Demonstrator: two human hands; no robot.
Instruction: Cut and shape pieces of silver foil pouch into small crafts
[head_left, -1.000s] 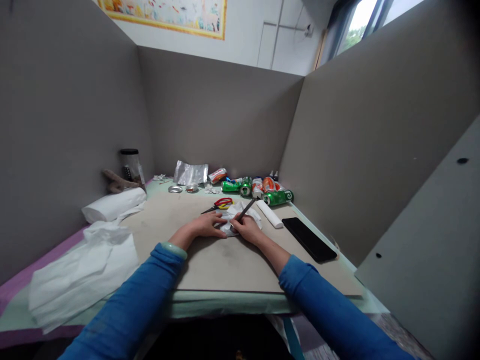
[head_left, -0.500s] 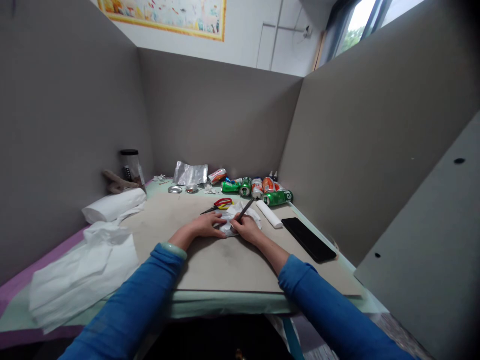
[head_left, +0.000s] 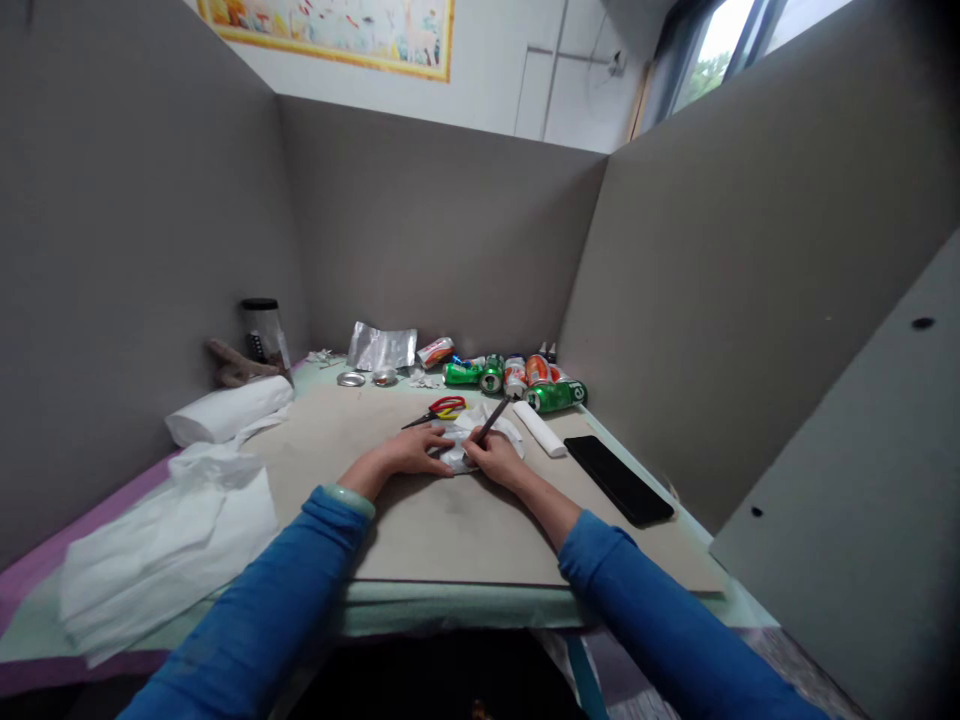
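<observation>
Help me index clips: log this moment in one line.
left hand: on crumpled white sheet | right hand: grips dark stick | scissors: beyond left hand

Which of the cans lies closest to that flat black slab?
The green can at the far right of the cluster, on its side; every other can sits farther from the black slab.

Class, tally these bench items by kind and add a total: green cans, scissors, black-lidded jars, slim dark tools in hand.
Green cans: 3
Scissors: 1
Black-lidded jar: 1
Slim dark tool, in the right hand: 1
Total: 6
</observation>
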